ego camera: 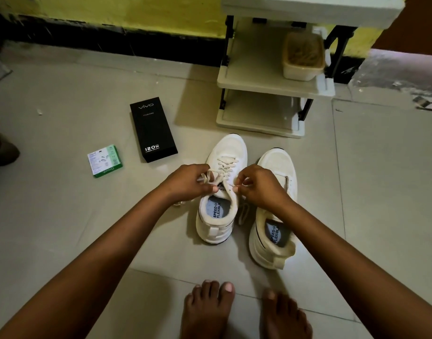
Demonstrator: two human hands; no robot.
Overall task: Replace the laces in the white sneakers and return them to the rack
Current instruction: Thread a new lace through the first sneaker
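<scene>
A dark shape (2,150) is cut off at the left edge and cannot be identified. Two boxes are seen on the floor (63,216): a small green box (105,160) and a black phone box (153,129). Two white sneakers are set side by side before the rack (271,81). The lace (206,178) of the left sneaker (222,192) is pinched in the left hand (188,182); the lace's other end is pinched at the top eyelets by the right hand (259,187), both grips narrow. The right sneaker (273,211) is partly hidden by the right wrist; its lacing cannot be made out. One tub (302,57), contents blurred, is seen on the rack.
</scene>
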